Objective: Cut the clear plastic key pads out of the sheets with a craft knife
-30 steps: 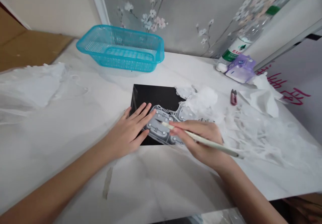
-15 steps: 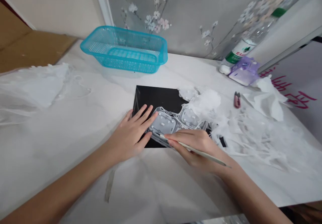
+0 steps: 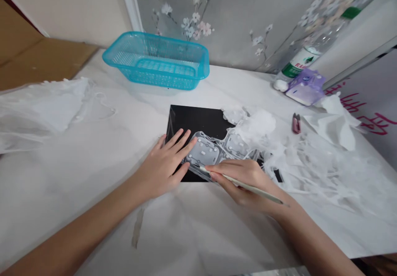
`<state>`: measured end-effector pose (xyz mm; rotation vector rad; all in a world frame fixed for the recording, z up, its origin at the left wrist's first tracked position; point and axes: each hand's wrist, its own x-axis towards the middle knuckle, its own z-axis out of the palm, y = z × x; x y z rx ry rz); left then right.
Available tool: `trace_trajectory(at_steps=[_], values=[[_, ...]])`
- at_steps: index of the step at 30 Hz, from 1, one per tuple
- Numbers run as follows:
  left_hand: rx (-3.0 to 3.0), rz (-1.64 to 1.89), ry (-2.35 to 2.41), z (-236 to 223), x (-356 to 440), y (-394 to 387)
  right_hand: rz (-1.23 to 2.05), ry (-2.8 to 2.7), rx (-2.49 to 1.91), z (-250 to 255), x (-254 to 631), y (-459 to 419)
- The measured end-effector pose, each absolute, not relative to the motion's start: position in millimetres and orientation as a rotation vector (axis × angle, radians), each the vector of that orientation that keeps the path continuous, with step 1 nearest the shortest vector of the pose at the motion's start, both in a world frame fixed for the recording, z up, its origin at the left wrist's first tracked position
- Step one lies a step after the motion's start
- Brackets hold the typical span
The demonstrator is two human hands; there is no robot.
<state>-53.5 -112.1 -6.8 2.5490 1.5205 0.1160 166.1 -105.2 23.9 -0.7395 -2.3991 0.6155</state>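
Green bottle label [image 3: 296, 66], blurred capitals, well beyond the right hand [image 3: 245, 183]

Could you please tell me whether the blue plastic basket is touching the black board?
Apart: the head view shows white tabletop between the basket's near edge and the board's far edge.

On the table [image 3: 235, 82], a black board [image 3: 198, 121] lies central, with a moulded translucent sheet [image 3: 206, 152] on its right part. The left hand [image 3: 164, 164] rests on the board at the sheet's left end; the right hand [image 3: 245, 181] holds a slim tool [image 3: 248, 188] at the sheet's near edge. A plastic basket [image 3: 161, 82] sits beyond the board. White film scraps [image 3: 328, 168] lie right; a bottle [image 3: 297, 65], packet [image 3: 305, 88] and small clippers [image 3: 296, 123] sit far right.
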Motion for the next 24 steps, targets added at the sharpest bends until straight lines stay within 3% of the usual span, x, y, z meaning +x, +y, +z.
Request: trace_trajectory(at_steps=[9,17,24], values=[[2.519,0.123,1.512,-6.8,-52.5,-109.9,0.427,-2.644,-0.738,24.7,160.7,-104.5],[2.473,0.109,1.519,-5.6,-53.3,-111.4,0.814,-2.991,-0.757,77.7,173.2,-86.0],[2.462,0.099,1.525,-5.7,-53.6,-111.0,1.036,-2.930,-0.740,77.5,167.0,-83.0]])
